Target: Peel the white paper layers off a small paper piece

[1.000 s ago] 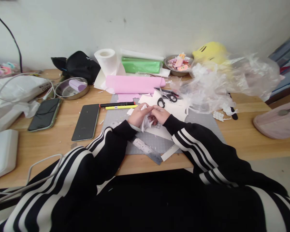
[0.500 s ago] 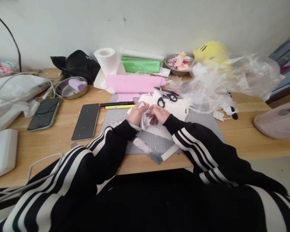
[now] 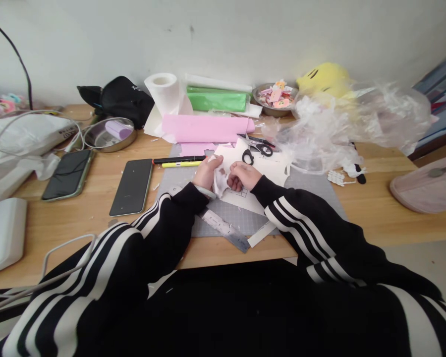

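Both my hands meet over the grey cutting mat (image 3: 312,191) at the desk's middle. My left hand (image 3: 206,172) is closed on a crumpled white tissue (image 3: 219,182), fingers curled round its upper edge. My right hand (image 3: 242,176) is curled shut against the tissue's right side, pinching it. Under the hands lies white cut paper (image 3: 271,166) with black scissors (image 3: 253,152) on it. A metal ruler (image 3: 223,228) lies on the mat below my left wrist.
Two phones (image 3: 132,186) (image 3: 67,174) lie left of the mat, with a black and a yellow pen (image 3: 180,162). Pink (image 3: 204,128) and green (image 3: 215,100) rolls, a tissue roll (image 3: 165,94), a black cap (image 3: 124,99), metal bowls (image 3: 109,135) and crumpled clear plastic (image 3: 342,129) lie behind.
My hands have shifted slightly up the mat and the left hand's fingers have lifted the tissue's top edge; the tissue is more bunched between the two hands.
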`<action>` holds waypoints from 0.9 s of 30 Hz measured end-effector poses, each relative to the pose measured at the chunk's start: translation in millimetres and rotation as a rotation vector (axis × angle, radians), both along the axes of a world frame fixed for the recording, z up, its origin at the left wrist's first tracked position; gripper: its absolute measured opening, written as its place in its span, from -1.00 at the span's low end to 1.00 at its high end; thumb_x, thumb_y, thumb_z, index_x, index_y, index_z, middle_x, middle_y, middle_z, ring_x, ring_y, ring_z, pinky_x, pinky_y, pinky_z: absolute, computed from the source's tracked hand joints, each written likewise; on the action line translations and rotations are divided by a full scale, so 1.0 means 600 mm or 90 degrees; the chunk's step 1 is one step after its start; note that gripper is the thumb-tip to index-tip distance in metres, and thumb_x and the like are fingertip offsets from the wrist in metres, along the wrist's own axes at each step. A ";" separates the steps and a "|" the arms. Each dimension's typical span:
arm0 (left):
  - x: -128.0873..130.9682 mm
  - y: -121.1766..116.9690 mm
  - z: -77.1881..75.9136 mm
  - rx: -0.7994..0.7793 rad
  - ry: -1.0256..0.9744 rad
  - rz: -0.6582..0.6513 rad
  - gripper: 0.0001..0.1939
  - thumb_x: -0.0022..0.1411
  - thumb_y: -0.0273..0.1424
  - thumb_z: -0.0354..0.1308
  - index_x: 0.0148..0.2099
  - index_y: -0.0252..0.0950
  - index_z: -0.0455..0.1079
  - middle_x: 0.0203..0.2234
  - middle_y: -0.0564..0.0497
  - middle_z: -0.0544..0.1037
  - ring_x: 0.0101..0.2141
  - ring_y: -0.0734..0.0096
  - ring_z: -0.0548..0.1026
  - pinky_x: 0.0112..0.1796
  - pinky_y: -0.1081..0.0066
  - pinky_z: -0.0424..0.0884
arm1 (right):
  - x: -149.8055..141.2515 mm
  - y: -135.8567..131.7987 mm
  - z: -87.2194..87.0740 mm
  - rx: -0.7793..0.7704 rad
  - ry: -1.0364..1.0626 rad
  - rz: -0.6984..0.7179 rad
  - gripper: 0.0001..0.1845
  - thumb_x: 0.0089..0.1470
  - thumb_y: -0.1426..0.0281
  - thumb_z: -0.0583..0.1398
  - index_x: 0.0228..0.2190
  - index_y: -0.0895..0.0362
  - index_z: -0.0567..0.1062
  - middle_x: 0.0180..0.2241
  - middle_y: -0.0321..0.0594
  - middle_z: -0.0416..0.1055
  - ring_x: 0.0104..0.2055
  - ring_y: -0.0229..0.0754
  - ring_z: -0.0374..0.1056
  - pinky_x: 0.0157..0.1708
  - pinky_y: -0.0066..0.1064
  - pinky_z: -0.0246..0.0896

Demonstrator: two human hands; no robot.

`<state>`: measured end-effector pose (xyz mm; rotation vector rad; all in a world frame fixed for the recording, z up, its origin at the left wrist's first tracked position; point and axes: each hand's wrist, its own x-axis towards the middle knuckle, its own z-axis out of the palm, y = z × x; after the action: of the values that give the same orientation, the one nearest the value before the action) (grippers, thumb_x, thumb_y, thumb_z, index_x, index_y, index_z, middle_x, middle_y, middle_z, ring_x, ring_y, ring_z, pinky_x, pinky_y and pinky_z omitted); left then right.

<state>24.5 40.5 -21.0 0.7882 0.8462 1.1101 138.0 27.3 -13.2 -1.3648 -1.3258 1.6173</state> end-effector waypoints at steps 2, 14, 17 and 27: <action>0.001 -0.004 0.001 0.032 0.018 -0.019 -0.76 -0.08 -0.38 0.17 -0.57 -0.30 0.13 -0.81 0.18 0.22 -0.77 0.62 0.21 -0.68 0.54 0.14 | -0.001 -0.001 0.001 0.000 -0.008 -0.014 -0.86 -0.01 0.52 -0.04 -0.57 0.15 0.14 -0.77 -0.43 0.21 -0.78 -0.43 0.10 -0.80 -0.65 0.00; 0.005 -0.009 0.005 0.044 0.000 -0.022 -0.77 -0.07 -0.41 0.15 -0.57 -0.30 0.11 -0.81 0.19 0.22 -0.78 0.60 0.21 -0.69 0.53 0.14 | -0.003 -0.002 0.006 -0.015 -0.006 -0.015 -0.82 0.03 0.53 -0.11 -0.56 0.14 0.13 -0.78 -0.44 0.20 -0.78 -0.42 0.10 -0.80 -0.64 -0.02; 0.000 0.000 0.001 0.026 -0.013 0.003 -0.80 -0.02 -0.39 0.10 -0.54 -0.30 0.12 -0.79 0.18 0.22 -0.77 0.61 0.21 -0.67 0.52 0.15 | -0.002 0.000 0.001 -0.013 -0.003 -0.003 -0.83 0.03 0.52 -0.09 -0.57 0.15 0.12 -0.78 -0.43 0.23 -0.77 -0.43 0.11 -0.79 -0.65 -0.02; 0.002 -0.012 0.004 0.066 0.049 -0.091 -0.75 -0.14 -0.38 0.22 -0.57 -0.32 0.17 -0.79 0.16 0.26 -0.75 0.60 0.25 -0.67 0.54 0.15 | -0.002 -0.002 0.004 0.011 -0.012 -0.028 -0.86 -0.05 0.58 -0.06 -0.55 0.15 0.17 -0.76 -0.47 0.19 -0.79 -0.44 0.11 -0.81 -0.65 0.01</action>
<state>25.9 33.4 -18.7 0.9674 0.7883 1.0075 136.9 25.8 -10.7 -1.3924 -1.3083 1.5644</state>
